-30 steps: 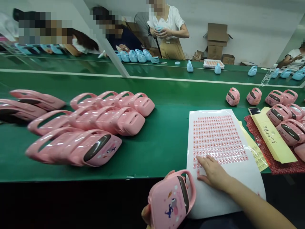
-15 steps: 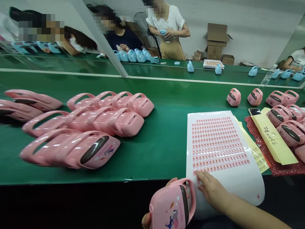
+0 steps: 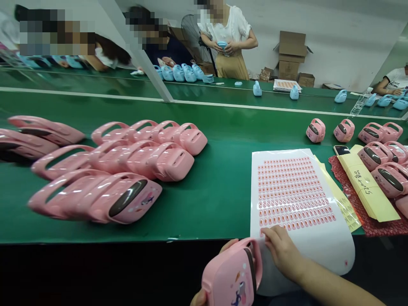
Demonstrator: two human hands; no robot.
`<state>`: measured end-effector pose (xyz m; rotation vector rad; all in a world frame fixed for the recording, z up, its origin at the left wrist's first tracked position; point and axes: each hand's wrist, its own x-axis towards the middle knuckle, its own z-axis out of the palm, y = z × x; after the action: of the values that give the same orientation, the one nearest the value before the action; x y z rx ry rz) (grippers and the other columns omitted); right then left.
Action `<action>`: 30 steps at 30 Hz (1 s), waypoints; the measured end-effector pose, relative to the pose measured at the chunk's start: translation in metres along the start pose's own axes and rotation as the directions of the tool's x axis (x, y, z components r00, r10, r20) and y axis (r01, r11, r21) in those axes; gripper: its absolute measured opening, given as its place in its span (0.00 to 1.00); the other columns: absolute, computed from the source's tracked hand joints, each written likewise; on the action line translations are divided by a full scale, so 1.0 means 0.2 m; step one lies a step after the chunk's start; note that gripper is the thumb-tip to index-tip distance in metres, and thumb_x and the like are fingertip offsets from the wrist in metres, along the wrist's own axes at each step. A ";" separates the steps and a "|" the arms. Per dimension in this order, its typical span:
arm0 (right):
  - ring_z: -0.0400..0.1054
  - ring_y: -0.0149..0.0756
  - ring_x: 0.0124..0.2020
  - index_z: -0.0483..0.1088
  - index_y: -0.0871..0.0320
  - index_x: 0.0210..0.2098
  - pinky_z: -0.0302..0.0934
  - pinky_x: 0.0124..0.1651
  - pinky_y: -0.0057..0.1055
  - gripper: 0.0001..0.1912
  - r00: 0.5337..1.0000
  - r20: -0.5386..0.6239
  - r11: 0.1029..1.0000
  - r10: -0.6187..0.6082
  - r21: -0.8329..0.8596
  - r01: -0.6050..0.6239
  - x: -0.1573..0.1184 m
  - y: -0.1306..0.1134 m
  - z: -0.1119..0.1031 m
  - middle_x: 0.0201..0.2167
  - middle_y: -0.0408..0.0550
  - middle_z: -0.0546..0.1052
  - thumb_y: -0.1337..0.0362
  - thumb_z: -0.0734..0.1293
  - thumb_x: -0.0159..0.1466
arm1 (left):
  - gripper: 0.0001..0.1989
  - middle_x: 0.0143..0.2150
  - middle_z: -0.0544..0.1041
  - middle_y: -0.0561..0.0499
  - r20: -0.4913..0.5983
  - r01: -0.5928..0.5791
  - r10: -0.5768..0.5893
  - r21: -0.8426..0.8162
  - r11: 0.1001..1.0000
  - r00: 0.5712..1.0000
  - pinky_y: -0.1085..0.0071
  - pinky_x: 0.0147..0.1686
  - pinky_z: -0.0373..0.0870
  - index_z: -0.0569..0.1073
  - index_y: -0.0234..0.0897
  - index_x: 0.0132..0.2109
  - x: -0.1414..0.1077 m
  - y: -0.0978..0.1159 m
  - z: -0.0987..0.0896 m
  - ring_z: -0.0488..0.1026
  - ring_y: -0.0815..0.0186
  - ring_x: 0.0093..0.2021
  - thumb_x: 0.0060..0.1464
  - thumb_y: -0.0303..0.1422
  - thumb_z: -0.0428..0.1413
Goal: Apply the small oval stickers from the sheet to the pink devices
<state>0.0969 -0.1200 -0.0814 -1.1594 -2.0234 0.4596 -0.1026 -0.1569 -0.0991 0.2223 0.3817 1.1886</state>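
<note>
My left hand (image 3: 200,297) is wrapped round a pink handled case (image 3: 227,278) with a dark window and a printed picture, at the bottom centre below the table edge. Just right of it, my right hand (image 3: 284,251) rests its fingertips on the lowest row of small pink stickers on a white sheet (image 3: 299,240). Its thumb and forefinger are close together at one sticker; whether that sticker is lifted is too small to tell. The sheet lies on the green table (image 3: 216,204) and its lower part hangs over the front edge.
Rows of pink cases (image 3: 127,199) stand at the left, more (image 3: 390,178) at the right. Yellow papers (image 3: 366,187), red bubble wrap (image 3: 338,174) and a phone (image 3: 341,149) lie right of the sheet. Behind the divider are blue cases (image 3: 189,74), a bottle (image 3: 361,103) and several people.
The pink case in my left hand has turned slightly and shifted a little right. My right hand's fingers have drawn closer together at the same row of stickers.
</note>
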 end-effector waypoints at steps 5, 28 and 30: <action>0.70 0.35 0.31 0.64 0.53 0.49 0.69 0.36 0.35 0.24 0.976 0.047 0.942 0.213 0.256 -0.218 0.08 -0.05 -0.08 0.33 0.45 0.73 0.77 0.62 0.55 | 0.18 0.43 0.80 0.59 -0.181 -0.227 0.219 -0.028 0.973 0.959 0.60 0.43 0.72 0.72 0.62 0.47 0.01 0.10 0.10 0.75 0.55 0.47 0.46 0.46 0.57; 0.67 0.28 0.30 0.66 0.54 0.40 0.64 0.36 0.28 0.24 0.884 0.324 0.635 0.338 0.614 -0.468 0.47 -0.33 -0.66 0.33 0.39 0.67 0.80 0.65 0.46 | 0.49 0.55 0.71 0.43 0.469 -0.491 0.147 0.812 0.316 0.871 0.45 0.53 0.60 0.68 0.49 0.57 0.26 0.10 0.54 0.68 0.39 0.53 0.22 0.16 0.64; 0.67 0.28 0.30 0.66 0.54 0.40 0.64 0.36 0.29 0.24 0.877 0.339 0.683 0.341 0.552 -0.479 0.47 -0.34 -0.66 0.33 0.38 0.67 0.82 0.64 0.46 | 0.49 0.55 0.72 0.42 0.492 -0.497 0.090 0.829 0.256 0.866 0.46 0.52 0.61 0.67 0.49 0.58 0.26 0.13 0.56 0.69 0.40 0.52 0.24 0.17 0.65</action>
<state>0.1275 -0.0834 0.0865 -1.1532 -1.5380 1.4257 -0.0641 -0.0954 0.0033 1.6494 0.7251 1.1197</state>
